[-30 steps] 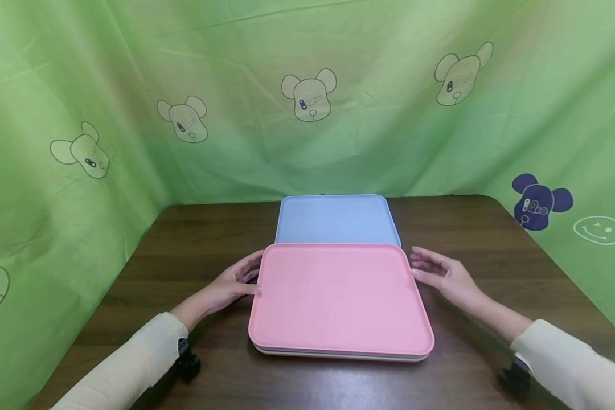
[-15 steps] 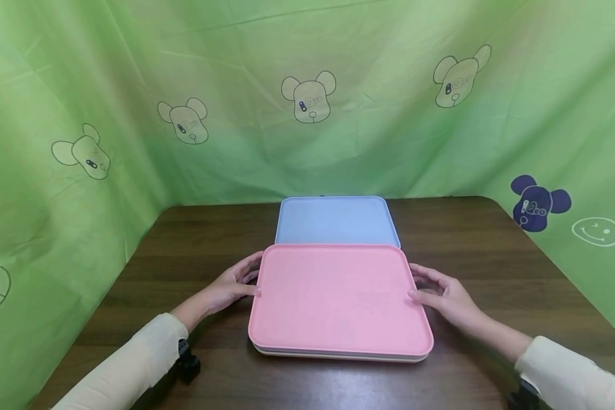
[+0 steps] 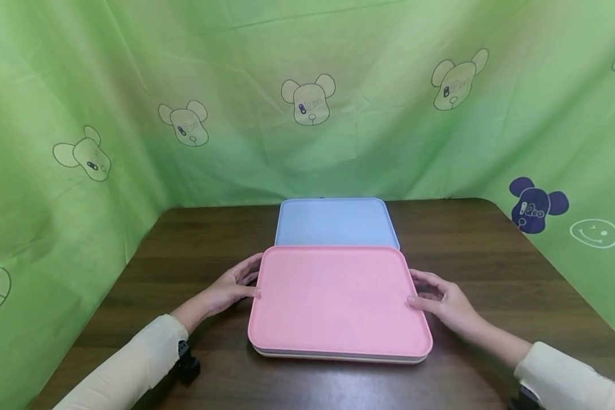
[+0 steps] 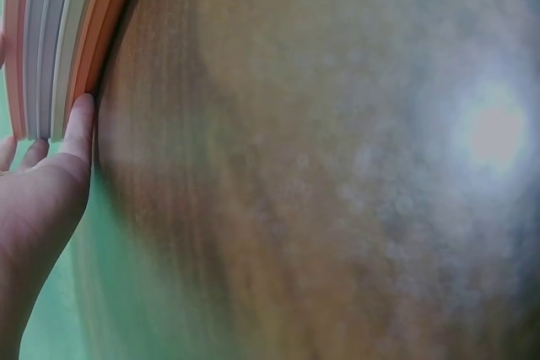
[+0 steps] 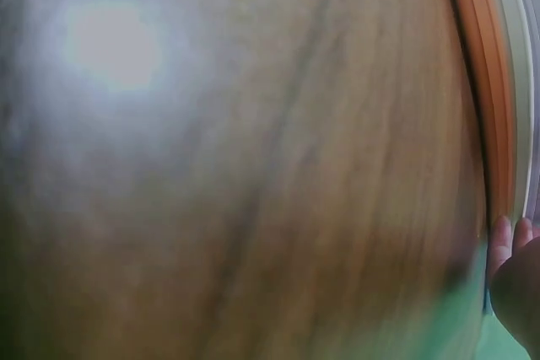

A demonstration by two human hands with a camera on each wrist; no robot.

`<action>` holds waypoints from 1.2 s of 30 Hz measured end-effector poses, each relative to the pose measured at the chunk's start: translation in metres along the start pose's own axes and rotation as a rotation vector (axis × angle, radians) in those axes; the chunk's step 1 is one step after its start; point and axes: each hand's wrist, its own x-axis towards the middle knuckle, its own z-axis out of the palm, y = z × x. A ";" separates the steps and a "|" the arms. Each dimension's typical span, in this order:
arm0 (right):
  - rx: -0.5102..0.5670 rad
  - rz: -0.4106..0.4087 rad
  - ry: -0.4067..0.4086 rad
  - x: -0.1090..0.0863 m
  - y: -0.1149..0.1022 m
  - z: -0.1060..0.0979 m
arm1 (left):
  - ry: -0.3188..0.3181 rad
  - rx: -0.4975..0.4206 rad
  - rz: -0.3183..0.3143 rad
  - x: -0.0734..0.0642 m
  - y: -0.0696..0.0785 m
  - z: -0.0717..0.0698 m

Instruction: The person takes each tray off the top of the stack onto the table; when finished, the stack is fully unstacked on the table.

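Note:
A pink tray (image 3: 340,299) tops a stack of trays in the middle of the table. Under it, the left wrist view shows grey (image 4: 44,48), pale (image 4: 76,40) and orange (image 4: 103,23) edges. On the left side, my left hand (image 3: 232,287) holds the stack, thumb at the pink rim and the other fingers along the edges. My right hand (image 3: 448,304) grips the opposite side, its thumb pressing on the pink surface just inside the rim. In the right wrist view, fingertips of that hand meet the lower orange edges (image 5: 489,99).
Behind the stack lies a light blue tray (image 3: 337,222), its near part hidden by the pink one. The dark wooden table (image 3: 195,233) is bordered by a green curtain (image 3: 236,142) with bear prints at the back and sides.
My right hand has come nearer along the right side, and its thumb has moved from beside the rim onto the pink tray. My left hand and the trays have stayed put.

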 end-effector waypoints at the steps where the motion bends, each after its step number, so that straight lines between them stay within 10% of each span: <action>1: -0.002 0.002 0.003 0.000 0.000 0.000 | 0.000 -0.002 -0.001 0.000 0.000 0.000; 36: -0.213 -0.109 0.113 -0.018 -0.007 0.009 | 0.000 -0.007 0.006 0.000 -0.001 0.001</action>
